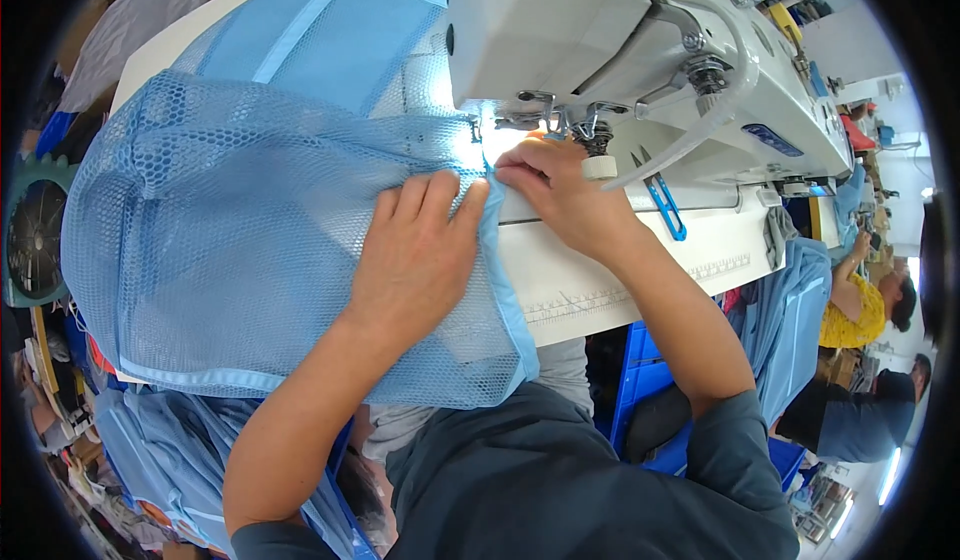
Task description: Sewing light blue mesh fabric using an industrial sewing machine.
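Crowded sewing floor; white machine table (pixel 600 290) under a white sewing machine (pixel 600 30). My left hand (pixel 415 250) lies flat on the blue mesh fabric (pixel 230 230), while my right hand (pixel 555 185) pinches its bound edge. That edge runs straight toward the presser foot (pixel 560 125), just beyond the right fingertips.

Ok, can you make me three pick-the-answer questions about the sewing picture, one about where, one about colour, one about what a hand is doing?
1. Where is the left hand?
A. flat on the light blue mesh fabric
B. on the black fan
C. in the air

2. What colour is the sewing machine?
A. red
B. white
C. green

3. How is the right hand?
A. wide open
B. in a pocket
C. fingers pinching the fabric's blue edge by the needle

Answers:
1 A, its palm and fingers lie spread on the mesh.
2 B, the machine body is white.
3 C, its fingertips close on the edge under the machine head.
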Demonstrator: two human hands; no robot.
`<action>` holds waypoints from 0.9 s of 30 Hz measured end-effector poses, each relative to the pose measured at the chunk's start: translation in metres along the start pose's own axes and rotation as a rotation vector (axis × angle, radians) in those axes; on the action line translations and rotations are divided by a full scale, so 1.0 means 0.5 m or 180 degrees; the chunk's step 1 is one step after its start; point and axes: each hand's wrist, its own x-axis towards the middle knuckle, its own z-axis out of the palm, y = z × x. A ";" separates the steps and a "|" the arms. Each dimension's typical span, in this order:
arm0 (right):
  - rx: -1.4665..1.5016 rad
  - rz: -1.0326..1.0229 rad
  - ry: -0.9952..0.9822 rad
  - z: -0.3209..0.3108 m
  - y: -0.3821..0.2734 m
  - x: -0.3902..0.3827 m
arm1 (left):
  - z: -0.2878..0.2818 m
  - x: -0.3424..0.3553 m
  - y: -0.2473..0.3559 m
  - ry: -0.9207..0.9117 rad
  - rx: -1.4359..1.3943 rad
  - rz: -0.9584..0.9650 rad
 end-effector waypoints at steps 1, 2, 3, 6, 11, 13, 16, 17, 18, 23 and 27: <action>-0.0292 -0.0405 0.0198 0.003 0.003 -0.003 | 0.000 0.001 0.001 0.0002 -0.0003 -0.0006; -0.0293 -0.0408 0.0191 0.005 0.004 -0.002 | -0.001 0.003 0.001 -0.0020 0.0004 -0.0012; -0.0290 -0.0460 0.0245 0.007 0.005 -0.001 | -0.002 0.004 0.001 -0.0042 0.0013 -0.0014; -0.0273 -0.0511 0.0343 0.019 0.012 -0.005 | 0.000 0.002 -0.001 -0.0035 0.0046 -0.0016; 0.0106 0.0035 0.0365 0.029 0.004 -0.013 | -0.002 0.003 -0.001 -0.0093 0.0003 -0.0037; -0.0035 -0.0426 0.0676 0.036 0.011 -0.009 | 0.001 0.003 -0.002 -0.0098 0.0007 -0.0042; -0.0155 -0.0380 0.0648 0.033 0.003 -0.010 | 0.008 0.003 -0.005 0.0281 0.0151 0.0170; -0.0157 -0.0382 0.0644 0.033 0.002 -0.011 | 0.007 0.003 -0.004 0.0271 0.0147 0.0153; -0.0143 -0.0365 0.0630 0.032 0.001 -0.011 | 0.006 0.003 -0.003 0.0261 0.0146 0.0139; 0.0029 -0.0270 0.0537 0.034 -0.003 -0.010 | 0.001 -0.004 -0.001 0.0068 0.0098 0.0015; -0.0454 -0.0649 0.0656 0.035 -0.016 -0.009 | -0.001 -0.007 -0.003 -0.0090 0.0022 -0.0095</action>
